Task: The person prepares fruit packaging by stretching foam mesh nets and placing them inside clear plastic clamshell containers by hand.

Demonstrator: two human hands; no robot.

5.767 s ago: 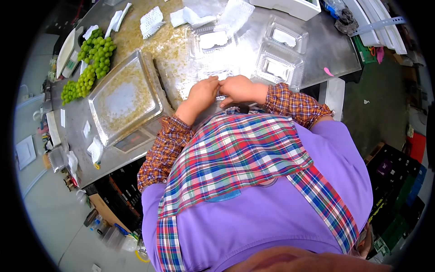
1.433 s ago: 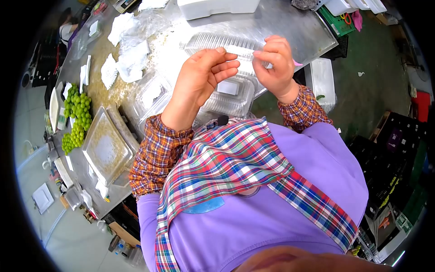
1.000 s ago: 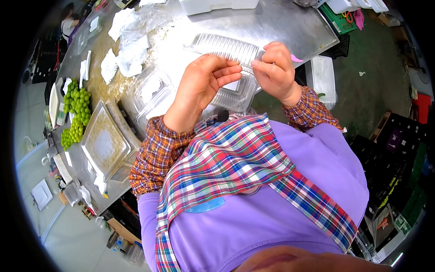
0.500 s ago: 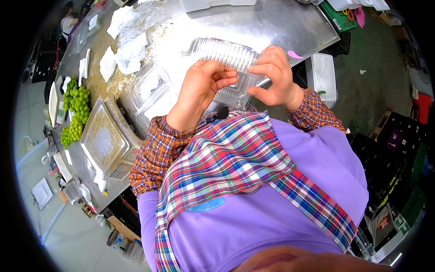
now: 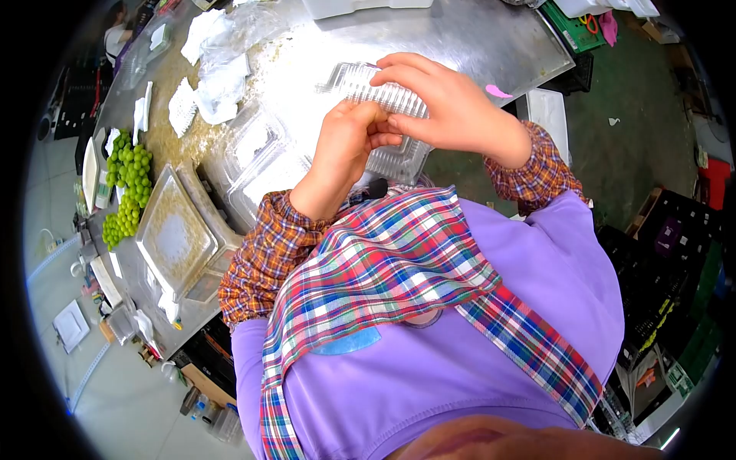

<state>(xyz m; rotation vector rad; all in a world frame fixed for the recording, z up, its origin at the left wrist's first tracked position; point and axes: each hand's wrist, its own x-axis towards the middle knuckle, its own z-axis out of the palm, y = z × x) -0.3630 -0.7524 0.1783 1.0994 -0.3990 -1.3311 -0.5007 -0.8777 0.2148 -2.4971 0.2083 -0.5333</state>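
Note:
A clear ribbed plastic clamshell box [image 5: 399, 159] is held over the steel table in front of my chest. My left hand [image 5: 346, 142] pinches its near left side, fingers curled in. Arched across the ribbed upper part, my right hand [image 5: 448, 103] has its fingertips on the far edge and its thumb beside my left fingers. The hands partly hide the box, and what is inside it cannot be made out. Left of my left wrist lie more clear plastic boxes [image 5: 257, 146] on the table.
Green grapes [image 5: 132, 178] lie at the table's left edge, beside a dirt-specked clear tray [image 5: 175, 230]. Crumpled white paper and plastic [image 5: 221, 88] lie farther back. A white bin [image 5: 368, 6] stands at the far edge. A pink scrap [image 5: 497, 91] lies near the right corner.
My right hand has moved left and over the box, from its right edge to across its upper part. My left hand stays nearly in place, holding the box.

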